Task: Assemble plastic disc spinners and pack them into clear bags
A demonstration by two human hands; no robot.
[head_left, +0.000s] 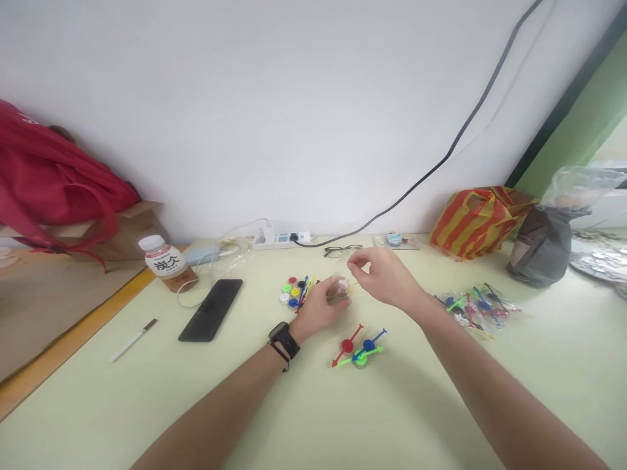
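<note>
My left hand (321, 305), wearing a black watch, is curled around a small whitish piece (343, 284), partly see-through and blurred; a yellow bit shows beside it. Just to the right, my right hand (382, 275) is raised with thumb and index finger pinched together; anything between them is too small to make out. Below the hands lie a red arrow spinner (347, 346), a blue arrow spinner (369, 345) and a green arrow spinner (360, 358), close together. Behind my left hand sit several coloured round discs (292, 292) and loose arrows (306, 290), partly covered by it.
Bagged spinners (480, 305) lie at right. A black phone (211, 310), a pen (134, 340) and a drink bottle (167, 263) are at left. Along the wall are a power strip (281, 239), glasses (343, 250), a striped bag (477, 222) and a dark bag (541, 245).
</note>
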